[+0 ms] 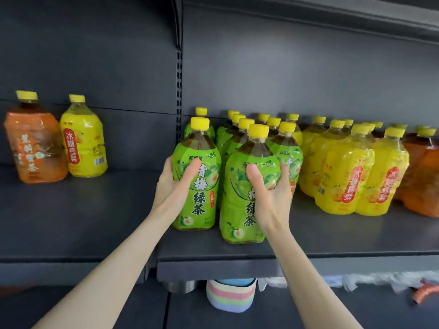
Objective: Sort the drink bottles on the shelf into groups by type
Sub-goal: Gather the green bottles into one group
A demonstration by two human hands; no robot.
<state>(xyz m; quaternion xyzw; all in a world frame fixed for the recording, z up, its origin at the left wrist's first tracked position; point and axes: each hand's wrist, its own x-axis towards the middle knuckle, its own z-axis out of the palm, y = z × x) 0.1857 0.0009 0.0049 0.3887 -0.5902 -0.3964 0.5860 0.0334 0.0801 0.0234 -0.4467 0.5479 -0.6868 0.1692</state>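
Note:
Two green tea bottles stand at the front of the right shelf (pixel 332 245). My left hand (pixel 177 184) wraps the left green bottle (pixel 198 200) from its left side. My right hand (pixel 270 188) grips the right green bottle (pixel 240 210), thumb across its label. Behind them stand several more green bottles (pixel 288 148). To their right comes a group of yellow pear drink bottles (pixel 344 176), then orange tea bottles (pixel 422 181) at the far right. On the left shelf stand one orange bottle (pixel 35 148) and one yellow bottle (pixel 83 143), side by side.
The left shelf (pixel 83 222) has open dark surface in front of its two bottles. An upright slotted post (pixel 179 79) divides the two bays. Another shelf (pixel 332 20) hangs overhead. Below the shelf edge sit a pastel striped container (pixel 230 298) and plastic wrapping (pixel 368 281).

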